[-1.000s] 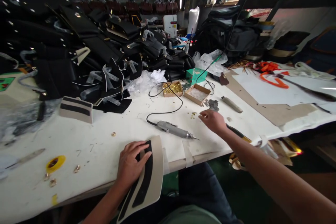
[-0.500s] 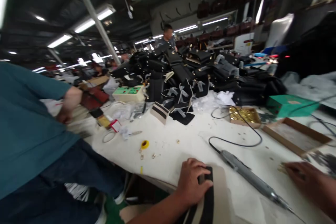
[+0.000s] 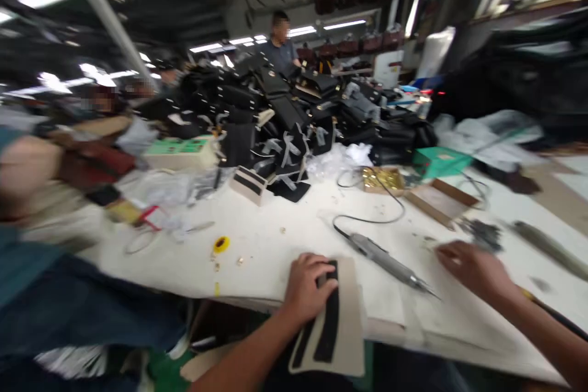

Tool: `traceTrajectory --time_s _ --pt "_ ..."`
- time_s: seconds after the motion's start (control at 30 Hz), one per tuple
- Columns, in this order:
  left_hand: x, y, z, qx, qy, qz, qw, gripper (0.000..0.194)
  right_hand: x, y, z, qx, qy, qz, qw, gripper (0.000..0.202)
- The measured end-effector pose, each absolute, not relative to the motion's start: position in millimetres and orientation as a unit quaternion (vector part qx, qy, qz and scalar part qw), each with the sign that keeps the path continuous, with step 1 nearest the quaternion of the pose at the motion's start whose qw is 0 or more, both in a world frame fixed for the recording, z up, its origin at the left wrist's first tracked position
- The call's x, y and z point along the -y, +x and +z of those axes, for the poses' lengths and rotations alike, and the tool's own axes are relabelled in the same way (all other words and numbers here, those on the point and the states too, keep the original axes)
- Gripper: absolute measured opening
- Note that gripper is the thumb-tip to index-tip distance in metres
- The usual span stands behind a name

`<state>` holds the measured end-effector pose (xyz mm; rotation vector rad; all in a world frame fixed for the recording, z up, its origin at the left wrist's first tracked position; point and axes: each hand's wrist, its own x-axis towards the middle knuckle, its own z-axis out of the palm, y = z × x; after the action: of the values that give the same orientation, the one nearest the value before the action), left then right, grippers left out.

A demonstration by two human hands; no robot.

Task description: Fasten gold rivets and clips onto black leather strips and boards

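Observation:
My left hand (image 3: 310,291) grips a beige flat panel (image 3: 349,318) with black strips, fingers on its top and thumb over a strip. The panel lies at the table's front edge, its lower part overhanging. My right hand (image 3: 473,266) is over the table to the right, its fingers curled together near some small brass-coloured bits (image 3: 428,240); what is between the fingertips, if anything, is hidden. Between the hands lies a grey corded electric screwdriver (image 3: 386,257), its bit pointing to the right.
Black bags (image 3: 275,104) are heaped at the back. An open box of brass parts (image 3: 382,180), a shallow cardboard box (image 3: 441,202) and a green box (image 3: 441,162) stand at the right. A yellow tape roll (image 3: 221,244) lies left. A co-worker in teal (image 3: 27,282) stands close left.
The view has swung to the right, so things shift left in it. My left hand stays on the beige panel. My right hand stays by the small brass bits, fingers curled.

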<state>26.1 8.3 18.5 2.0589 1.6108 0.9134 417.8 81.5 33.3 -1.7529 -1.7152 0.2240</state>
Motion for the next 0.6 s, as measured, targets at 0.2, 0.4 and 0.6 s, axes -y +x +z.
traceTrajectory --time_s 0.2,0.4,0.6 --pt "-31.8 16.4 7.4 -0.55 0.772 0.271 0.166 0.022 -101.2 441.8 23.5 0.647 -0.733 0.071 0.196 0.027" --pt "-28.8 16.8 7.4 -0.551 0.78 0.263 0.142 0.022 -115.8 434.8 24.6 0.658 -0.737 0.06 0.145 0.022" --pt "-30.9 17.7 7.0 -0.543 0.784 0.268 0.137 0.022 -108.8 435.8 25.3 0.677 -0.724 0.044 0.127 0.021"
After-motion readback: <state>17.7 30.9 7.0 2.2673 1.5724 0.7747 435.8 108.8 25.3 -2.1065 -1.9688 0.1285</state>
